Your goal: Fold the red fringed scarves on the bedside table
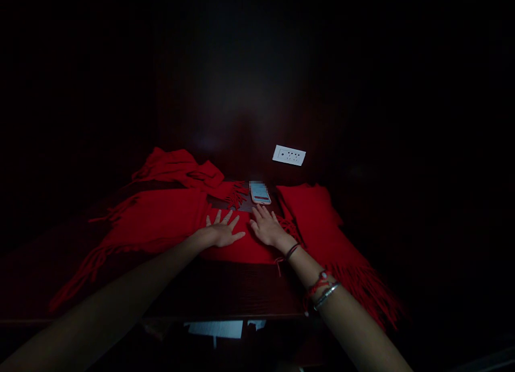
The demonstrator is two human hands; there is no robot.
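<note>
A folded red scarf [241,251] lies near the front of the dark table, under both palms. My left hand [222,232] rests flat on its left part with the fingers spread. On its right part lies my right hand [266,227], fingers stretched out and holding nothing. To the left is a fringed red scarf [156,216], laid out flat and partly folded. A crumpled red scarf [177,168] sits behind that one. Off to the right a folded red scarf [309,211] hangs its long fringe toward the front edge.
A phone [260,193] with a lit screen lies just beyond my right hand. On the dark back wall is a white socket panel [288,155]. Below the tabletop's front edge [225,313], white papers [217,328] show. The surroundings are very dark.
</note>
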